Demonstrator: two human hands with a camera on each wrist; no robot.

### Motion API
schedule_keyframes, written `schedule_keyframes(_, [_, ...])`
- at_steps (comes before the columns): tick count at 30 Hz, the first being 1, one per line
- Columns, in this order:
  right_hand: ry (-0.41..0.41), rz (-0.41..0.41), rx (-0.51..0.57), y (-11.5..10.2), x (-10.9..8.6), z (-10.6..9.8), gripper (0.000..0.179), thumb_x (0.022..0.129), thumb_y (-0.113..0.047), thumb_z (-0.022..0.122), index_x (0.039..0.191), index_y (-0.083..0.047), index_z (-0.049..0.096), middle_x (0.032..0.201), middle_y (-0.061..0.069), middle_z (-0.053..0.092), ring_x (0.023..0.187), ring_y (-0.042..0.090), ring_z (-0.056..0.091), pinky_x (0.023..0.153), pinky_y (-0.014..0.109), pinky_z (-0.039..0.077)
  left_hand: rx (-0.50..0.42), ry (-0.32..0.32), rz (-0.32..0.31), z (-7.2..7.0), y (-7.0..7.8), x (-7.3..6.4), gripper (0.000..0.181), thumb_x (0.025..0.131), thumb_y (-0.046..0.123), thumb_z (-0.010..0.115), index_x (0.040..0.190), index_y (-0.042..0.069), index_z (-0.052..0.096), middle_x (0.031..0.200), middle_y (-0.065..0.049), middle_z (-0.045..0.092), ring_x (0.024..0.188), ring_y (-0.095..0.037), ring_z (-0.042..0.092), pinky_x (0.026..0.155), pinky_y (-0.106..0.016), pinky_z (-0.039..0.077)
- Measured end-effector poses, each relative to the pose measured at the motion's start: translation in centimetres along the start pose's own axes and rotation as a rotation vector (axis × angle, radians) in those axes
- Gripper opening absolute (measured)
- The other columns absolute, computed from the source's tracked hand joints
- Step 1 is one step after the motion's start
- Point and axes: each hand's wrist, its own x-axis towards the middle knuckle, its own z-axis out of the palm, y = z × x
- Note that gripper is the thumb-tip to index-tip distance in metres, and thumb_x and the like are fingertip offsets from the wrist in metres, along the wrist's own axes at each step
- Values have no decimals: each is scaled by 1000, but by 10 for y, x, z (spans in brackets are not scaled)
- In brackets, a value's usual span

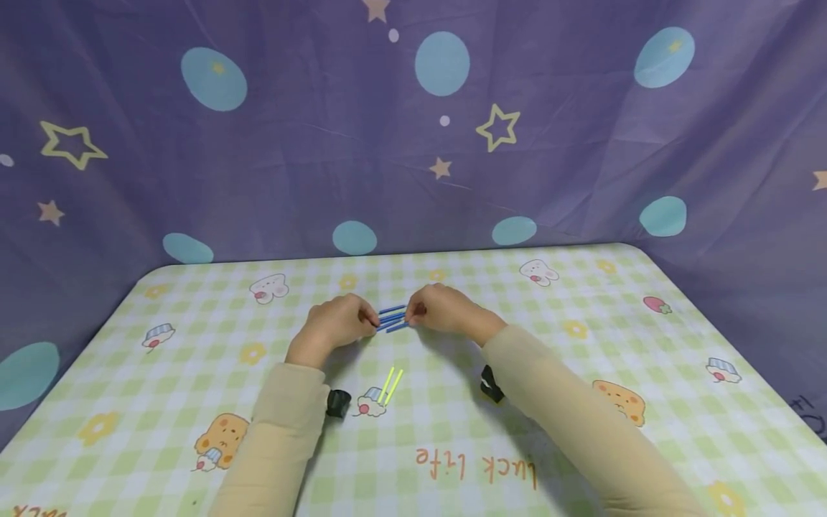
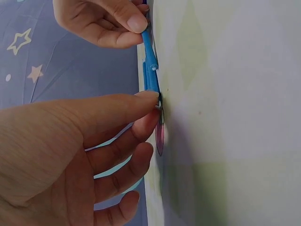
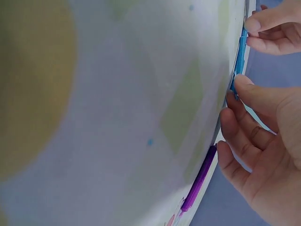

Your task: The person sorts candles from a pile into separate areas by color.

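Several thin blue sticks (image 1: 390, 318) lie side by side on the table between my two hands. My left hand (image 1: 339, 320) pinches the left end of a blue stick (image 2: 152, 81) between thumb and index finger, its other fingers loosely spread. From the opposite side, my right hand (image 1: 446, 310) pinches a blue stick (image 3: 240, 59) with thumb and index finger, close to the tabletop. The fingertips hide the ends of the sticks, so how many each hand grips is unclear. In the right wrist view a purple stick (image 3: 200, 179) lies below the right hand's fingers.
Two yellow-green sticks (image 1: 390, 386) lie nearer me, between the forearms. A black object (image 1: 338, 403) shows beside the left sleeve and another black object (image 1: 491, 384) by the right one. The checked tablecloth (image 1: 452, 402) meets a purple patterned curtain (image 1: 362, 165) behind.
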Motion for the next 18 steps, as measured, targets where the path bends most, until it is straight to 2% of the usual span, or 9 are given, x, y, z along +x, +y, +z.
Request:
schedule_keyframes(3, [-8, 24, 6, -2, 2, -1, 4, 91, -15, 73, 87, -15, 73, 89, -6, 70, 87, 9, 64, 83, 29, 50, -1, 9, -3, -3, 1, -2, 10, 90, 19, 70, 96, 21, 77, 93, 7, 71, 75, -15, 58, 83, -47, 42])
schedule_keyframes(11, [1, 25, -18, -6, 4, 0, 6, 92, -16, 73, 86, -16, 72, 87, -6, 69, 84, 9, 63, 83, 29, 50, 1, 33, -11, -17, 2, -10, 16, 91, 23, 69, 105, 20, 76, 80, 9, 71, 75, -13, 60, 82, -47, 42])
schedule_keyframes(18, [1, 50, -11, -6, 1, 2, 4, 92, -14, 71, 89, -14, 73, 90, -4, 70, 87, 11, 62, 86, 32, 50, -4, 45, 0, -19, 9, -16, 15, 92, 25, 68, 104, 20, 76, 78, 8, 71, 74, -12, 59, 80, -46, 42])
